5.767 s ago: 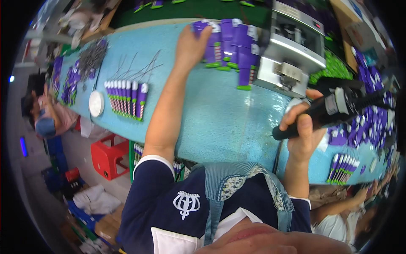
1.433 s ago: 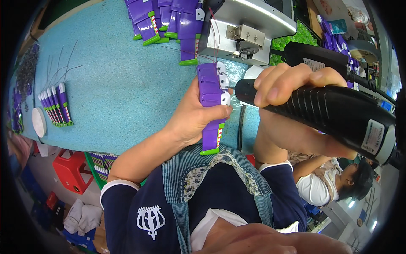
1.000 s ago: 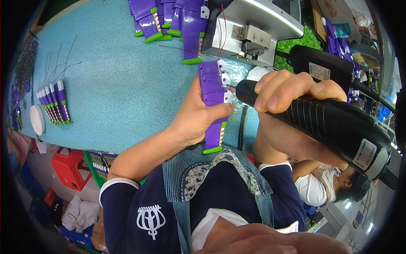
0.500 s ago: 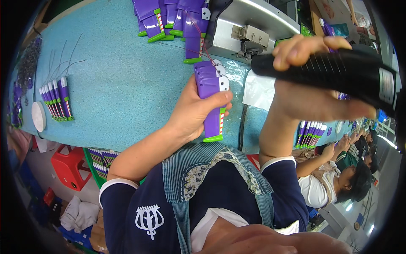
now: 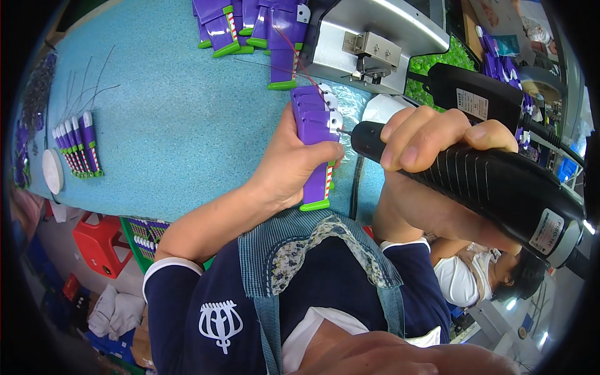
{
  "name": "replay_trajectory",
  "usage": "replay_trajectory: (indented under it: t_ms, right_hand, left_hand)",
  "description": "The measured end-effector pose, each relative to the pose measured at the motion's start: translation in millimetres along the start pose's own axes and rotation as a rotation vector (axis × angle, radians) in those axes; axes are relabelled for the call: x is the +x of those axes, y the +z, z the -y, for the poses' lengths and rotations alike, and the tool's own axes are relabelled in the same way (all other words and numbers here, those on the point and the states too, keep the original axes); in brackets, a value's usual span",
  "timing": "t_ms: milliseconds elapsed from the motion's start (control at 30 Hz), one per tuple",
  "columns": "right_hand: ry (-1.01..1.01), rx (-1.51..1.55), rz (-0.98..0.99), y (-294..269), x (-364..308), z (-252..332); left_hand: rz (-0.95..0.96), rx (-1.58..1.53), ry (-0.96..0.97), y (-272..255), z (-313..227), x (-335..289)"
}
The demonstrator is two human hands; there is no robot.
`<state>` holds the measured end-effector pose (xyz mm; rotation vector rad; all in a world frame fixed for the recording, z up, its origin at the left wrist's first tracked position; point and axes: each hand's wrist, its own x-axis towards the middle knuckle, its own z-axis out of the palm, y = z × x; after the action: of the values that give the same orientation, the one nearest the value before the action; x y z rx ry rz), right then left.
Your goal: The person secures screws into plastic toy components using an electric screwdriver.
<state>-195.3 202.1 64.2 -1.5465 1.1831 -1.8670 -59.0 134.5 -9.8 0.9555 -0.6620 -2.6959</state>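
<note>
Right hand point(image 5: 431, 147) round one black driver point(image 5: 500, 187) — left hand point(image 5: 284, 162) round purple parts point(image 5: 310, 122), three white ends point(image 5: 336, 115) visible

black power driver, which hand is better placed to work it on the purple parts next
The right hand, most likely: it grips the black power driver and points it at the purple parts. The left hand is taken up holding those parts.

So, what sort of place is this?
Probably a factory or assembly workshop, judging by the black screwdriver-like power tool held at some purple pieces, the pile of similar pieces beside a silver machine, and the striped parts lined up on the blue bench.
</note>
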Motion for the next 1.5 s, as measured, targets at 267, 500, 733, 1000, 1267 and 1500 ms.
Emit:
replay_trajectory:
  t_ms: [267,500,733,1000,1267,1500]
  right_hand:
    - [0.027,0.055,0.023,-0.7,3.4,-1.4]
    - [-0.170,0.175,-0.074,-42.1,43.0,-26.2]
    - [-0.055,0.286,-0.173,-15.5,23.9,-17.5]
    - [-0.038,0.214,-0.151,2.4,9.1,-24.5]
    - [-0.052,0.223,-0.160,3.2,5.5,-32.1]
    - [-0.017,0.257,-0.038,-9.8,23.6,-23.7]
  left_hand:
    - [-0.003,0.017,-0.024,-2.2,-2.2,0.6]
    - [0.066,0.109,-0.052,2.9,-0.5,1.0]
    - [0.138,0.186,-0.077,2.1,3.0,-0.3]
    - [0.211,0.208,-0.103,4.4,3.9,-2.4]
    - [0.188,0.216,-0.084,6.5,4.0,-2.5]
    - [0.188,0.182,-0.132,3.5,0.4,-0.3]
